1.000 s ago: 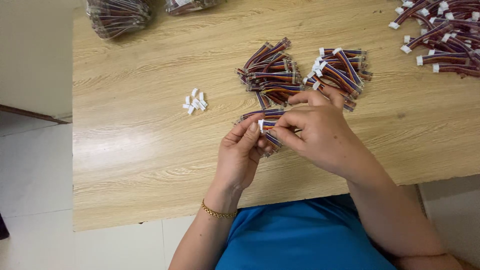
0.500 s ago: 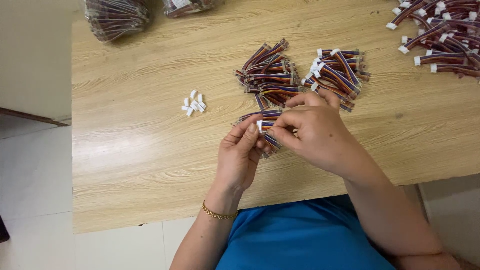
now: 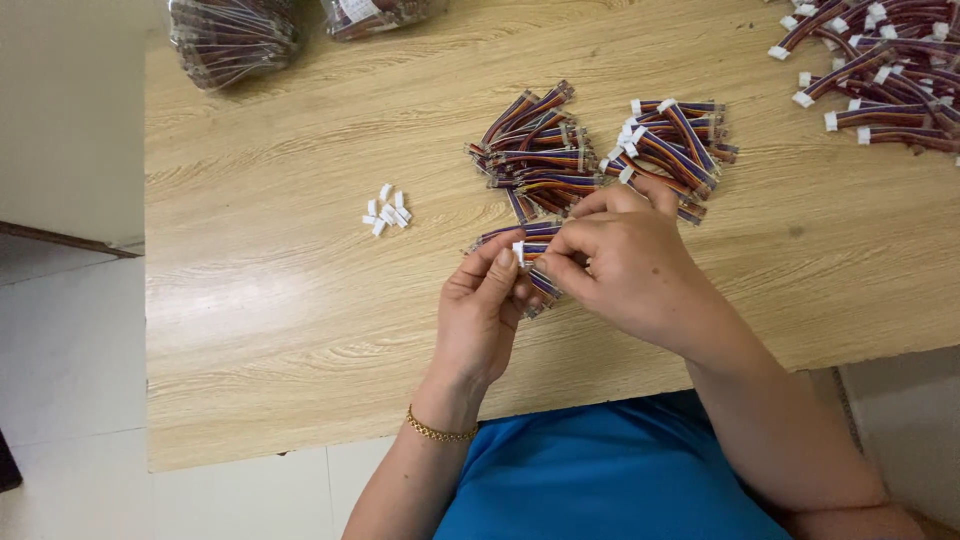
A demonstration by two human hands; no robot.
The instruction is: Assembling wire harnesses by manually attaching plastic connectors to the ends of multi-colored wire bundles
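We work at a wooden table [image 3: 260, 330], our left hand [image 3: 482, 310] and right hand [image 3: 628, 268] drawn together just above its near edge, both pinched closed on one short bundle of striped wires [image 3: 538, 282]. The left thumb and forefinger press the bundle near its small white connector [image 3: 519, 249]; the right fingertips nip the wires just beside it. Light and limp, the wires look as if they would bend at any touch, while the little plastic connector seems stiff and easy to drop, so we judge the firm place to grip is right behind the connector. Just beyond our knuckles lie two loose heaps of like wire bundles [image 3: 540, 155], touching one another, and a third heap [image 3: 880, 70] sits at the far right corner. A few spare white connectors [image 3: 386, 208] rest well to the left, and two clear bags of wires [image 3: 232, 35] stand at the table's far edge
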